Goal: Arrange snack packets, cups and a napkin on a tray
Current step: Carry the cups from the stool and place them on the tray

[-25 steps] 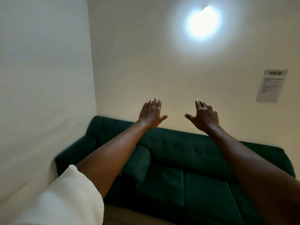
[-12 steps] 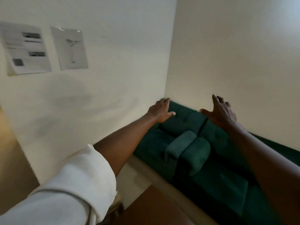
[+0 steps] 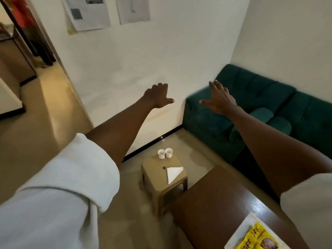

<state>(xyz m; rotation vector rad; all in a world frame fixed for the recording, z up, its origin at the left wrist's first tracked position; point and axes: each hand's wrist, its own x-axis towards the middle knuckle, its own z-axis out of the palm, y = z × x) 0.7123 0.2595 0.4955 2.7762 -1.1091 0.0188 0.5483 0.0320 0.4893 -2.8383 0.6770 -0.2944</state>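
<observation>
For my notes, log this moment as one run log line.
left hand open, empty | right hand open, empty | two cups, napkin on stool | snack packets on table

Head-worn view, forward and downward

Two white cups (image 3: 165, 153) (upright), folded napkin (image 3: 173, 172)
</observation>
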